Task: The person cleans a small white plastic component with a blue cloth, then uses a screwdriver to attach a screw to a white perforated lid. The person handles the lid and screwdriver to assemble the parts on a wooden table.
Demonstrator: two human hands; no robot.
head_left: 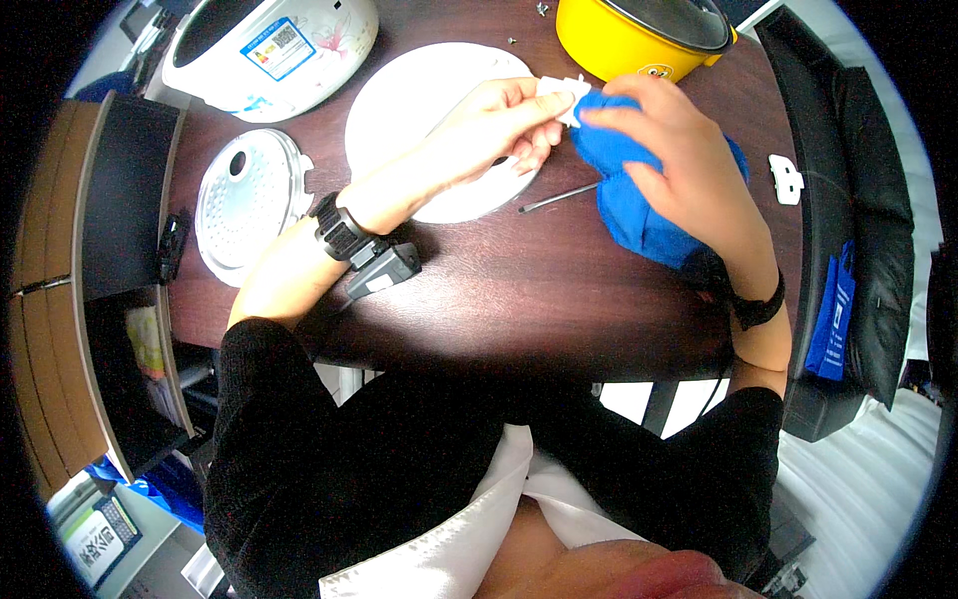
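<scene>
both hands, left hand (504,120) and right hand (679,160), pinch a small, seemingly white part (561,97) against crumpled blue cloth (629,205).

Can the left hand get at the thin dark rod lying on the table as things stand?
Probably yes, once freed: the left hand pinches a small white piece, but the rod lies uncovered just below it on the table.

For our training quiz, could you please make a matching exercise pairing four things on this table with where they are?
Things:
1. blue cloth
2. yellow pot
3. perforated lid
4. thin rod

Places:
A. flat on the table beside the left forearm
B. under the right hand
C. at the table's far edge, beyond both hands
D. between the white plate and the cloth

Pairs: 1-B, 2-C, 3-A, 4-D
</scene>
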